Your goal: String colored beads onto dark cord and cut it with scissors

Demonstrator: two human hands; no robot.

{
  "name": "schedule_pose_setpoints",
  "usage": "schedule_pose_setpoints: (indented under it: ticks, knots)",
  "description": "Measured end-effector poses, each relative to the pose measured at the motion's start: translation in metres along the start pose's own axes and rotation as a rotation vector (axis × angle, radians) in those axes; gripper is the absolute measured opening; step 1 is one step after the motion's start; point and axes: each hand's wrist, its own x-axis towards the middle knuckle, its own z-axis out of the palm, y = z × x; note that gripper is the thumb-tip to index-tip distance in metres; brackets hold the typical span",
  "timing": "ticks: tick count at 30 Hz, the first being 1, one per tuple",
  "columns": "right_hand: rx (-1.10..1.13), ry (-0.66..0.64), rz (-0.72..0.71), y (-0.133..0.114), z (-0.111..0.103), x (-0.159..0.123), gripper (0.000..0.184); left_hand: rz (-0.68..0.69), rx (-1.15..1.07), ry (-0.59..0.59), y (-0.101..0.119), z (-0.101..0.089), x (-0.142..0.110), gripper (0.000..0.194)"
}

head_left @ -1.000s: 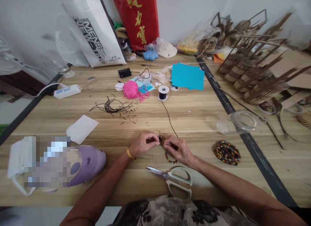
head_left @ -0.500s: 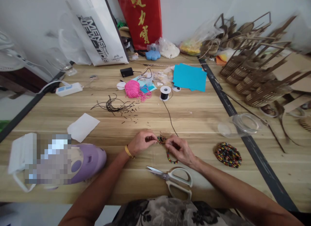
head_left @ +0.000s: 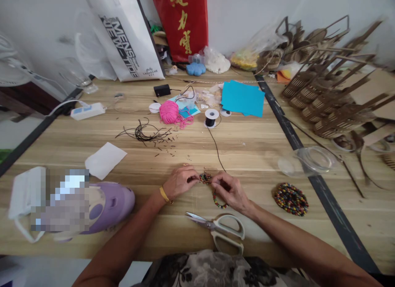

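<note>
**Pinching a small bead cluster (head_left: 205,178) with both bare hands, just beyond white-handled scissors (head_left: 212,225)**

Gripping the cluster's left edge between thumb and fingertips of the left hand (head_left: 182,180). Gripping its right edge the same way with the right hand (head_left: 230,191). Too small to tell whether by bead or by thread. Below the right hand, between cluster and scissors, a curved string of colorful beads (head_left: 220,203).

Lying slightly open on a wooden table (head_left: 185,149), the scissors as landmark. Right of the scissors, a coiled heap of beads (head_left: 291,199). Far beyond the scissors, a spool (head_left: 210,119) of black cord (head_left: 217,150), unwound toward the right hand. Left of that, but also beyond the scissors, pink yarn (head_left: 169,112) and loose black strands (head_left: 145,132) near tiny cut bits. Farther left of the scissors, white paper (head_left: 105,160) and a purple object (head_left: 115,204), partly blurred. Beyond and right of the scissors, blue sheets (head_left: 242,98) and brown baskets (head_left: 324,101).
</note>
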Motion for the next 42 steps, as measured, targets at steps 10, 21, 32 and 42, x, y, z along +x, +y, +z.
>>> schedule_pose_setpoints:
  ticks: [10,21,32,42]
  knots:
    - [0.019,0.004,0.022,0.0024,-0.0001,-0.0014,0.025,-0.079,-0.054,0.032,0.0031,-0.0024,0.0022,0.006]
    - [0.018,-0.011,0.028,0.0013,-0.0018,-0.0007,0.022,-0.183,-0.159,0.048,-0.0028,0.0014,0.0037,0.016]
    - [0.028,-0.017,0.020,0.0024,-0.0011,-0.0011,0.017,-0.150,-0.109,-0.036,-0.0020,-0.0034,0.0061,0.021]
    - [0.018,-0.017,0.015,0.0040,-0.0007,-0.0013,0.018,-0.116,0.004,-0.009,-0.0004,0.0019,0.0069,0.020]
